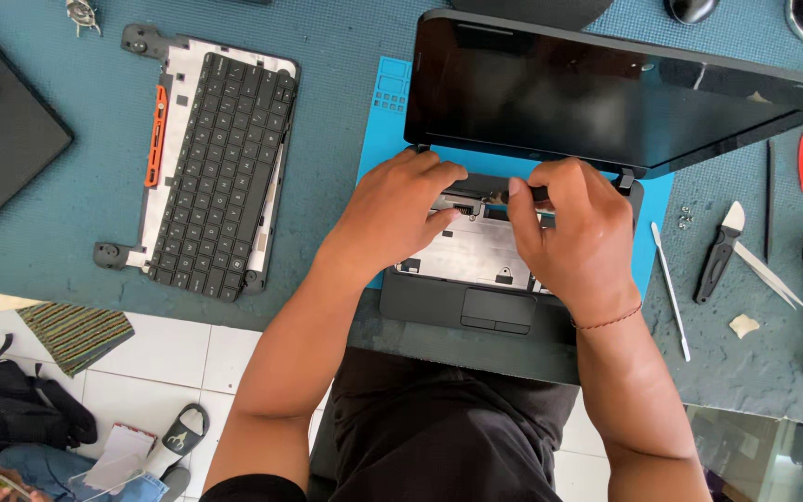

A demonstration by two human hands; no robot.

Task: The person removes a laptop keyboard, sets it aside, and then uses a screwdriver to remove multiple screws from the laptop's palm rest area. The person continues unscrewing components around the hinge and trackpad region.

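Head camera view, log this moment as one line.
left hand: on open black laptop keyboard bay | right hand: near hinge | removed black keyboard: lying left on mat

black laptop (pixel 606 93) | bright blue mat (pixel 388 112) | orange-striped keyboard frame (pixel 206 172) | green striped cloth (pixel 74 333) | white floor tiles (pixel 178 372)

Both forearms reach forward from the near edge, bare to the elbow, angling inward so the hands meet close together at the centre. The left hand (pixel 394 212) lies palm down, knuckles raised, fingers curled and fingertips pressing downward. The right hand (pixel 569 228) sits just beside it, also palm down, fingers bent in a pinching pose. A thin red cord circles the right wrist.
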